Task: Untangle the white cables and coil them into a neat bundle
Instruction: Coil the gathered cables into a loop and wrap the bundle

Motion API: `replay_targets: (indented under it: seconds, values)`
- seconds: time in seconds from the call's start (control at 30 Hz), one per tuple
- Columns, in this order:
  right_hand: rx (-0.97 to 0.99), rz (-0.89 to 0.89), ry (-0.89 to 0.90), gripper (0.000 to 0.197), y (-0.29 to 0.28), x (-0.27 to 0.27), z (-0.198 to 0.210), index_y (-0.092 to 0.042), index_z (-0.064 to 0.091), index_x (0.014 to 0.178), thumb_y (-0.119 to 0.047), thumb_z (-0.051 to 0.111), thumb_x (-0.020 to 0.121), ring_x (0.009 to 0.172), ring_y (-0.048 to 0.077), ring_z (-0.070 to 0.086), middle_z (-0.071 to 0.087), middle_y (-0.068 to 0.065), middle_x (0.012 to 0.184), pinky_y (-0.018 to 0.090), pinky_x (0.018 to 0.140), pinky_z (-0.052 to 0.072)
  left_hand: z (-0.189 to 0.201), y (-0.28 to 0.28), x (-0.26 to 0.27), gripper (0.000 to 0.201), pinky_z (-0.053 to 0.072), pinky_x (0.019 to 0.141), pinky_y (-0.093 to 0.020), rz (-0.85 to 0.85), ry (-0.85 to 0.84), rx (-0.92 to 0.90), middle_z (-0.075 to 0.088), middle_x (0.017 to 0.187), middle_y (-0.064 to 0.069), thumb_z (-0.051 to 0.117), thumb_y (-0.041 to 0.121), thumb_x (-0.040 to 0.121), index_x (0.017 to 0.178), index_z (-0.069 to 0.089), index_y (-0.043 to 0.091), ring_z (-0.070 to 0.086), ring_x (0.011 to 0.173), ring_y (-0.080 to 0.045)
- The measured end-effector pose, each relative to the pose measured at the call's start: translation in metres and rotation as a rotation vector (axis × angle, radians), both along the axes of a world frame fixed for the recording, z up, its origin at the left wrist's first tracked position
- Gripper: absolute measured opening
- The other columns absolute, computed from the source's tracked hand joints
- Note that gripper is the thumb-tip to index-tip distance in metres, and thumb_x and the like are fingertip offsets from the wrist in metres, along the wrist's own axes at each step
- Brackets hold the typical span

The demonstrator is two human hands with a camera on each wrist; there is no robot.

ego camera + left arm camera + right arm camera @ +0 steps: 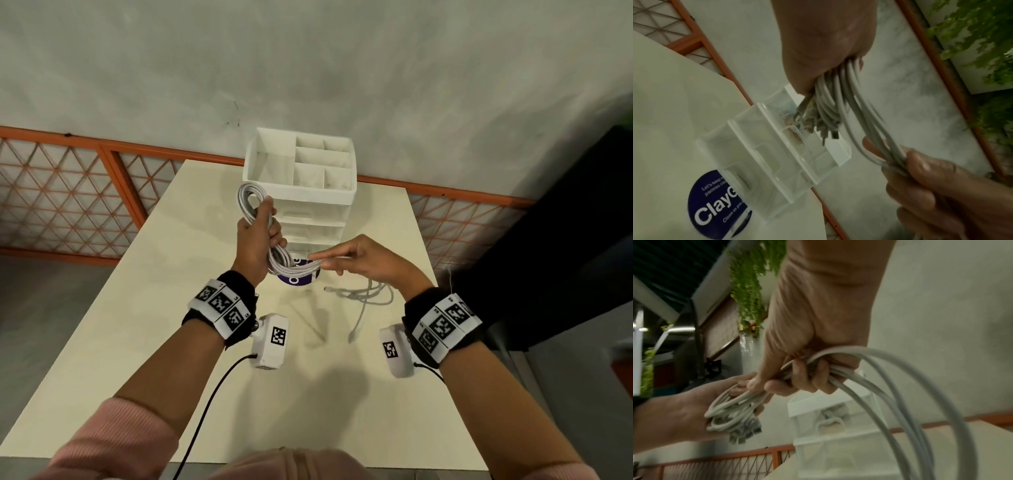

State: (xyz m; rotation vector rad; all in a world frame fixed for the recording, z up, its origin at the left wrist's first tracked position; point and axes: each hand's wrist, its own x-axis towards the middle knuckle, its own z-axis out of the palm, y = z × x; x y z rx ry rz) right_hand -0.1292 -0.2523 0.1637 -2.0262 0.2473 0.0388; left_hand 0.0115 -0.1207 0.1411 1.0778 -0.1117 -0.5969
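My left hand [255, 240] is raised over the table and grips a coil of white cables [251, 200] round its middle; one loop stands above the fist and another hangs below it. In the left wrist view several plug ends [818, 125] dangle beneath the left hand [828, 40]. My right hand [363, 263] is just right of the coil, its fingers curled round several strands [920, 394] that run out of it. The right wrist view shows the right hand [807, 337] holding those strands, with the coil [731, 410] in the left palm. More loose white cable [370, 294] lies tangled on the table below the right hand.
A white desk organiser [301, 192] with open compartments on top and clear drawers stands at the table's far edge, just behind both hands. A round blue sticker [296, 279] lies on the cream table [137, 342] in front of it. An orange lattice railing [68, 198] runs behind.
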Motion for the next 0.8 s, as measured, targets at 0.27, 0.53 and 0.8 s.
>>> replay_targets:
  seconds: [0.27, 0.53, 0.8]
  values:
    - [-0.112, -0.077, -0.109, 0.021, 0.014, 0.017, 0.03, -0.011, 0.067, 0.089, -0.009, 0.08, 0.072, 0.075, 0.002, 0.066, 0.072, 0.003, 0.083, 0.019, 0.075, 0.049, 0.011, -0.007, -0.014, 0.035, 0.047, 0.052, -0.025, -0.156, -0.179, 0.091, 0.047, 0.045, 0.004, 0.053, 0.033, 0.095, 0.065, 0.052, 0.015, 0.052, 0.044, -0.012]
    - [-0.488, -0.023, -0.063, 0.062, 0.035, 0.026, 0.047, -0.017, 0.033, 0.099, -0.006, 0.082, 0.063, 0.061, 0.018, 0.056, 0.059, 0.005, 0.078, 0.038, 0.058, 0.049, 0.01, -0.003, -0.023, 0.037, 0.056, 0.052, -0.032, -0.349, -0.264, 0.132, 0.066, 0.06, -0.005, 0.048, 0.031, 0.098, 0.072, 0.063, 0.009, 0.064, 0.053, -0.02]
    - [-0.825, -0.041, -0.041, 0.08, 0.039, 0.031, 0.045, -0.017, 0.033, 0.094, -0.034, 0.092, 0.044, 0.058, 0.022, 0.049, 0.042, -0.011, 0.065, 0.029, 0.046, 0.033, 0.006, 0.002, -0.03, 0.05, 0.049, 0.042, -0.023, -0.505, -0.383, 0.298, 0.058, 0.045, -0.009, 0.043, 0.034, 0.1, 0.065, 0.057, 0.001, 0.055, 0.036, -0.016]
